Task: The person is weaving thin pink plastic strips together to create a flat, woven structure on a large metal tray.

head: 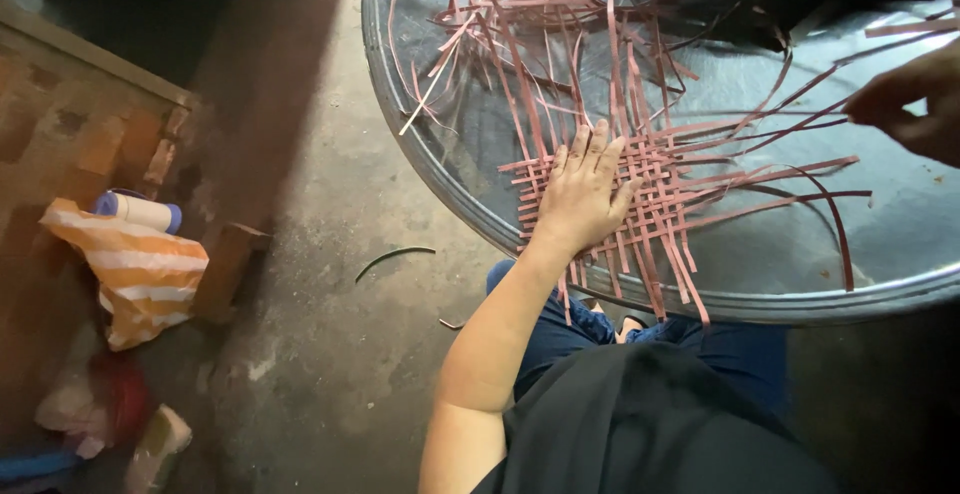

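1. Under your left hand (583, 192), palm flat and fingers spread, lies the woven pink strip mat (650, 199) on the round metal table (440, 169)
2. Far right of it, your right hand (915, 104) pinches a loose strip (770, 119)

orange-and-white striped plastic bag (140, 269) slumped by the brick wall (70, 124), white bottle (140, 212) poking out, curved dark strip (392, 256) on the concrete floor (330, 354)

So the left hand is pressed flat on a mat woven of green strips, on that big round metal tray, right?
Not quite: the head view shows the left hand flat on a woven mat of reddish-pink strips, not green, on the round metal tray.
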